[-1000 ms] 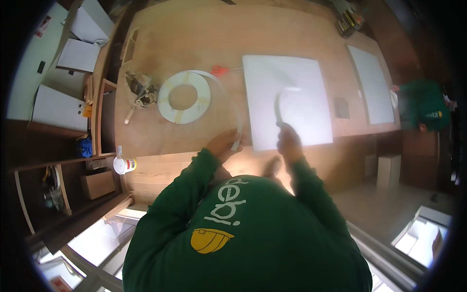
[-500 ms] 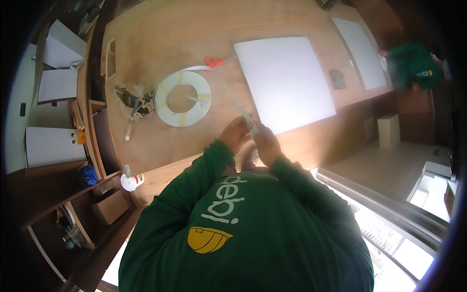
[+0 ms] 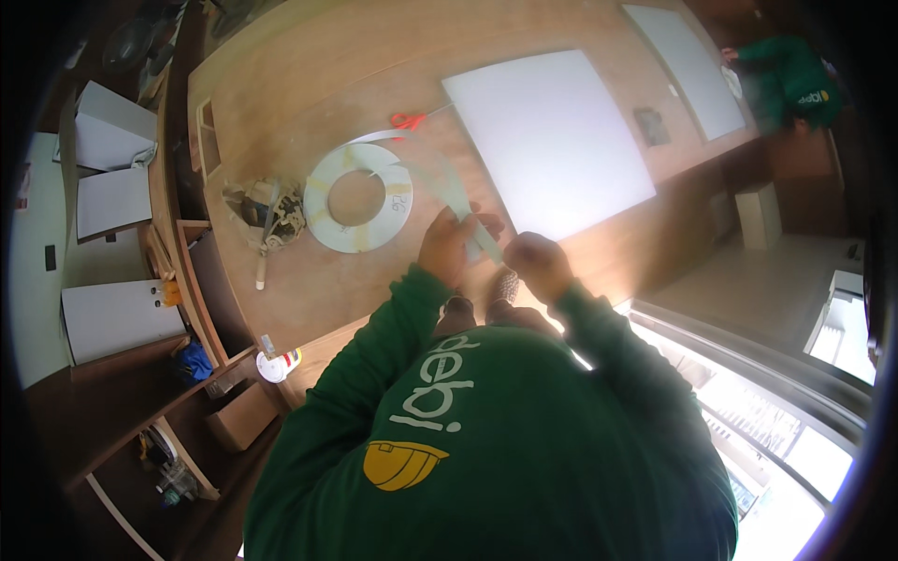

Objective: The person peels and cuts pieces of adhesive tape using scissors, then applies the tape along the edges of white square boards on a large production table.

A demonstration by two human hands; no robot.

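Observation:
A white edge banding strip [image 3: 455, 190] loops off its large flat roll [image 3: 319, 208], which lies on the wooden worktable. My left hand [image 3: 447, 247] is closed round the strip near its loose end, at the table's near edge. Close to that end, my right hand [image 3: 540, 265] has its fingers curled together; whatever they hold is hidden. Red-handled scissors [image 3: 406, 121] lie past the roll, beside the strip. To the right of them rests a white rectangular panel [image 3: 552, 140].
A second white panel [image 3: 687, 70] lies at the far right, where a co-worker in a green sleeve [image 3: 781, 79] stands. Left of the roll are a crumpled bag [image 3: 281, 220] and a handled tool [image 3: 261, 271]. A white tub [image 3: 277, 366] stands by the near-left table corner.
My hands have moved apart; the right has shifted right and away from the left. The strip now bends more broadly and its end shows between my hands. The view has shifted slightly.

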